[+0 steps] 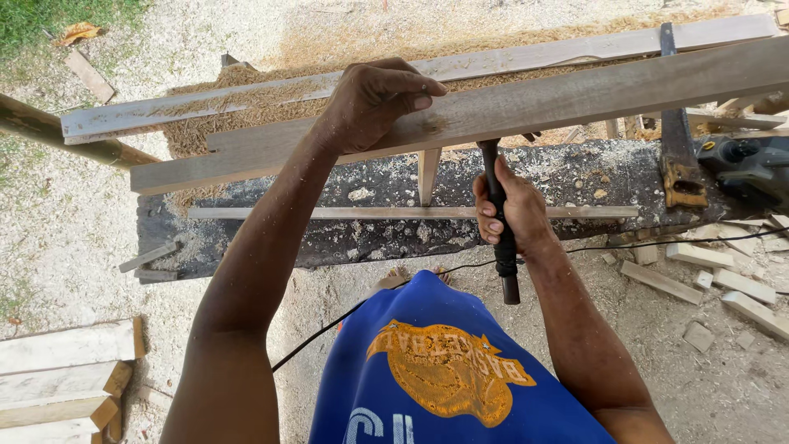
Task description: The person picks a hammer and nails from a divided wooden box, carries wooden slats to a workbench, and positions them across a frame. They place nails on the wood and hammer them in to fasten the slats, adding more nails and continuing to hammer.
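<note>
My left hand [371,99] grips the top edge of a long grey wooden plank [575,94] that runs across the view on edge. My right hand [509,210] is closed around the black handle of a hammer [501,238], held upright below the plank; the hammer's head is hidden behind the plank. A short upright wooden piece [428,174] stands under the plank, between the two hands. A thin wooden strip [345,213] lies flat on the dark workbench [567,177] beneath.
A second plank [205,103] covered in sawdust lies behind. A handsaw [678,148] and a black power tool [744,160] rest at the right. Several wood offcuts [723,284] litter the ground; stacked boards [66,374] sit lower left. A black cable [329,329] crosses the ground.
</note>
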